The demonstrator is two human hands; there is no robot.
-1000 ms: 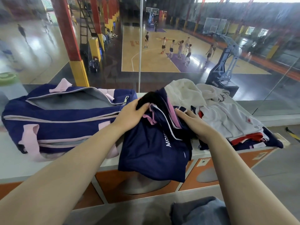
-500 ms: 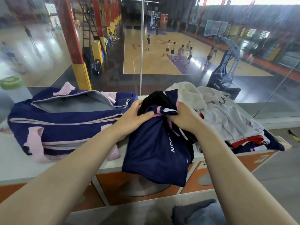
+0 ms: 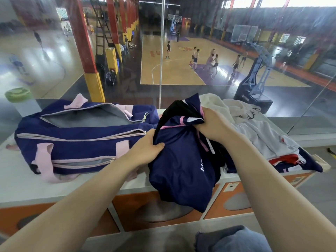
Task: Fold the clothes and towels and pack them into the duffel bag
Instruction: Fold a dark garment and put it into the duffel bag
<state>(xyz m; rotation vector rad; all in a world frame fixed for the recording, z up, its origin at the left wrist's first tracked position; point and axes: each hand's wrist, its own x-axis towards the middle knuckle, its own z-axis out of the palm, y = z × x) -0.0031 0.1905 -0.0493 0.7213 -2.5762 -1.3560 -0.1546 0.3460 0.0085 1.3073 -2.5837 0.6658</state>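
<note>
The duffel bag (image 3: 78, 140) is lying on its side along the left of the white desk (image 3: 18, 182), a long soft navy fabric shape with pale pink straps and grey zip tape; its top zip is gaping, showing a smooth grey lining. Just to its right, the left hand (image 3: 145, 149) is gripping a navy jersey (image 3: 181, 160), its fingers and thumb curled into a bunched fold at the garment's left edge. The jersey is slick, thin cloth with pink and white trim and a black inner layer, its top held up off the desk while its lower part is drooping over the desk's front edge above orange panels. The right hand (image 3: 212, 124) is clutching the jersey's gathered upper edge, fingers wrapped round the crumpled trim. Further right, a heap of clothes and towels (image 3: 263, 135) is resting on the desk: a fluffy cream towel on top at the back, smooth white garments beneath, red and navy pieces at the bottom.
</note>
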